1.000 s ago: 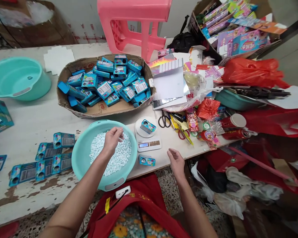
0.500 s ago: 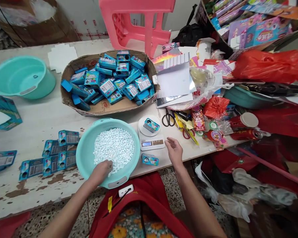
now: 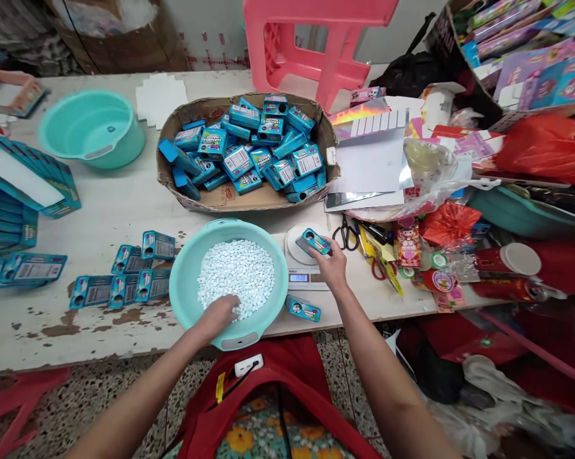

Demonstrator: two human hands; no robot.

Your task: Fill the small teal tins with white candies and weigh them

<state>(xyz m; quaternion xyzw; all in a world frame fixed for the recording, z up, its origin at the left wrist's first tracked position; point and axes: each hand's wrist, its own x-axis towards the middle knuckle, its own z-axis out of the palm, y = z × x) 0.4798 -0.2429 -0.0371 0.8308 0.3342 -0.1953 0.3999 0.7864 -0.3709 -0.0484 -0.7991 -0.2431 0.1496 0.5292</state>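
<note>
My left hand (image 3: 219, 317) is inside a turquoise basin (image 3: 180, 290), its fingers curled down into the small white candies (image 3: 242, 271); the fingertips are partly hidden. My right hand (image 3: 334, 262) grips a small blue candy box (image 3: 313, 242) with a round window, over the white pan of a digital kitchen scale (image 3: 298, 268). The scale's display is lit. A second blue candy box (image 3: 303, 308), with white candies showing in its window, stands just in front of the scale.
Behind the basin is a cardboard tray (image 3: 206, 203) heaped with blue boxes. Several boxes (image 3: 125, 288) lie in rows on the left. An unfilled turquoise basin (image 3: 94, 131) stands farther back. Scissors (image 3: 347, 234), papers and bags crowd the right side.
My right hand has moved from beside the scale onto the candy box on its pan and taken hold of it. My left hand stays among the candies. The whole view has shifted.
</note>
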